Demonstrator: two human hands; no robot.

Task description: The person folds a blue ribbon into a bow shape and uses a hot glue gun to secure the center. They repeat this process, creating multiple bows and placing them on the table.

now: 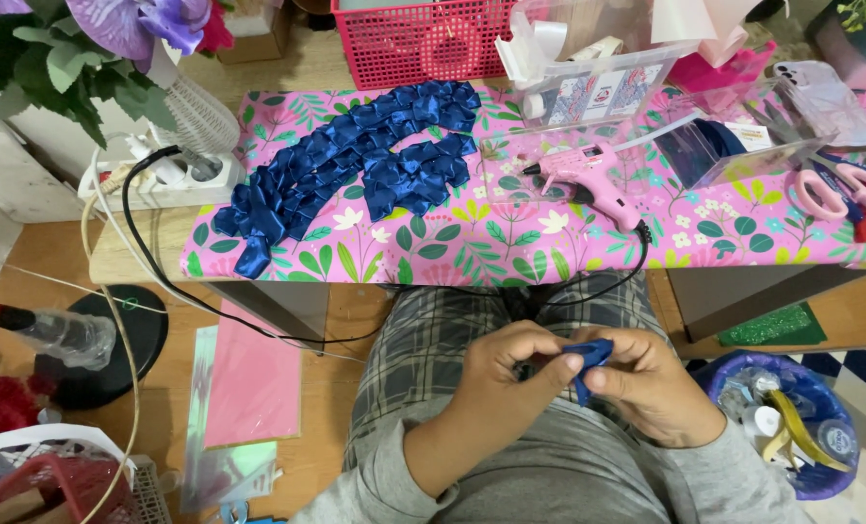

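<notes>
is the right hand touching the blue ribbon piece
Touching: the head view shows the right hand pinching the blue ribbon piece between its fingertips, with the left hand gripping it too.

Folded ribbon pieces (350,170): on the table (510,257), left of the glue gun (588,180). Scissors (845,189): far right on the table. Basket (418,39): behind the pieces; power strip (176,180): left; bin (792,417): below, right of both hands.
</notes>
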